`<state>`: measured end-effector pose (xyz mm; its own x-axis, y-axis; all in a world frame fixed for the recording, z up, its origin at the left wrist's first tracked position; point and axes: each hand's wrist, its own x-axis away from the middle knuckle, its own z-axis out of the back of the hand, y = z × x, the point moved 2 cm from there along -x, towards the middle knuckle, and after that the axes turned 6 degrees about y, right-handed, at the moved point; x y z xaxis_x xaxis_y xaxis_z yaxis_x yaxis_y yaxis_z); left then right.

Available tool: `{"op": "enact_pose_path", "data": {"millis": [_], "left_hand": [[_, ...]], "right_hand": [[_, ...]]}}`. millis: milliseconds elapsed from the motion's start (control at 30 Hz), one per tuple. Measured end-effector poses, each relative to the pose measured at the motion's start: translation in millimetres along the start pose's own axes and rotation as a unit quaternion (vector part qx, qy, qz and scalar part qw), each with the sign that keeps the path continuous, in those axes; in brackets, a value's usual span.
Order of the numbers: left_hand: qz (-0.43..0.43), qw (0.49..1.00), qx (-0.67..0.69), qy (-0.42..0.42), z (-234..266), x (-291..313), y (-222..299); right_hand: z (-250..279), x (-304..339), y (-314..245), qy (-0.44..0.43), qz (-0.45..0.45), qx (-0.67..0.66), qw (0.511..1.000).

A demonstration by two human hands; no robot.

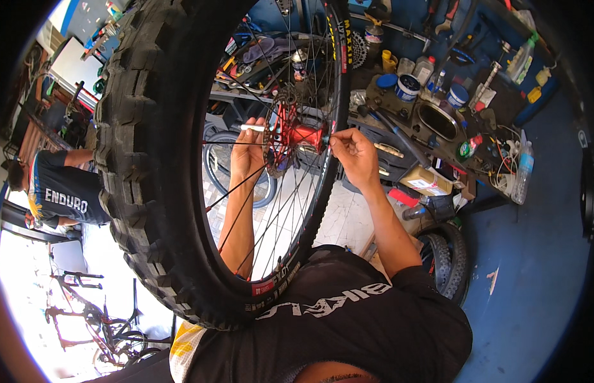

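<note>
Wheel (134, 172) stands upright before the shirt (373, 313), its lower edge overlapping the cloth; what bears its weight I cannot tell. At the wheel's middle sits a red hub (306, 135), with a disc (267, 142) on its left end. The left hand (248, 153), seen through the wheel's opening, has its fingers curled up at a white rod (253, 127) beside the disc; whether they grip it firmly I cannot tell. The right hand (354, 153), at the wheel's right side, has thumb and forefinger pinched narrow at the hub's right end; anything between them is too small to tell.

Right of the wheel runs a bench (381, 96) with a tub (407, 88) and a bottle (523, 171); a carton (426, 182) is also right of the wheel, lower than the tub. Tires (444, 262) stand to the wheel's lower right. Left of the wheel is a co-worker (67, 191) in a dark top, and to its lower left a bike (96, 313).
</note>
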<state>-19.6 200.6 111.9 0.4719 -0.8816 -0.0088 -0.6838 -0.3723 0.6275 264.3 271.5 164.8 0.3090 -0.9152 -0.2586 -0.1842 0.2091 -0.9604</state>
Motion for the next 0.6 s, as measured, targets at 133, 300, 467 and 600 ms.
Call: {"op": "enact_pose_path", "data": {"millis": [133, 300, 467, 600], "left_hand": [[0.033, 0.996, -0.061, 0.052, 12.9, -8.5, 2.2], [0.085, 0.995, 0.058, -0.005, -17.2, -3.4, 1.9], [0.012, 0.999, 0.036, -0.023, 3.7, -2.4, 0.1], [0.054, 0.997, 0.004, 0.059, 9.7, -9.2, -2.5]], "right_hand": [[-3.7, 4.2, -18.9, -0.008, 0.098, 0.142, 0.985], [-1.5, 1.2, -11.2, 0.017, 0.147, 0.066, 0.987], [0.0, -0.9, 0.6, -0.015, 0.019, 0.024, 0.999], [-2.6, 3.5, -17.0, -0.011, 0.137, 0.129, 0.982]]}}
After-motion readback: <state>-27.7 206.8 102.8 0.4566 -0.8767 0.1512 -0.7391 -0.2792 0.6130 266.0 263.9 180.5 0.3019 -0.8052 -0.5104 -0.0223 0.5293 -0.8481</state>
